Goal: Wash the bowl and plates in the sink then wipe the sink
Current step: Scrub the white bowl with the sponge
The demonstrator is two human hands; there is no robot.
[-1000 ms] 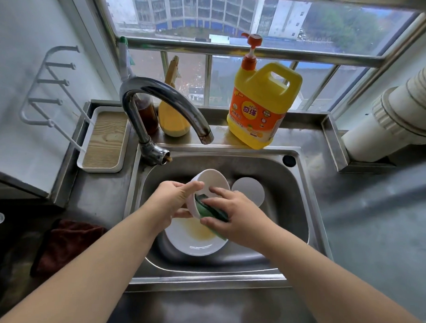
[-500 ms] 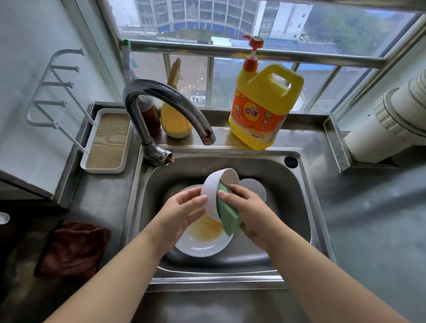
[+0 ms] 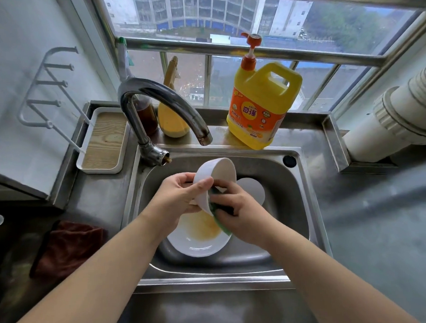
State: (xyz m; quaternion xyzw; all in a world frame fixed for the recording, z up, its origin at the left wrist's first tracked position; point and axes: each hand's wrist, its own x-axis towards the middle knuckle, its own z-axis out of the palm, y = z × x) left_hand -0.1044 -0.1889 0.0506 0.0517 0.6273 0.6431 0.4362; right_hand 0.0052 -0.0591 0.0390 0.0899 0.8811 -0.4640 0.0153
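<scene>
- The sink is a deep steel basin set in the tabletop; its walls hem the work in closely on every side, and the only open room is straight up.
- The faucet arches over the back left corner, its spout just above and behind the bowl; lifting the bowl carelessly could knock the rim against it.
- A large plate, smeared yellow, lies flat on the basin floor directly under the hands; a second plate leans at the back right, partly hidden.
- The bowl is held tilted on edge above the large plate. If it slips from wet fingers, I reckon it drops onto that plate and may chip both.
- The left hand grips the bowl's outside, thumb curled over the rim.
- The right hand is curled round a green sponge, pressing it at the bowl's lower edge.
</scene>
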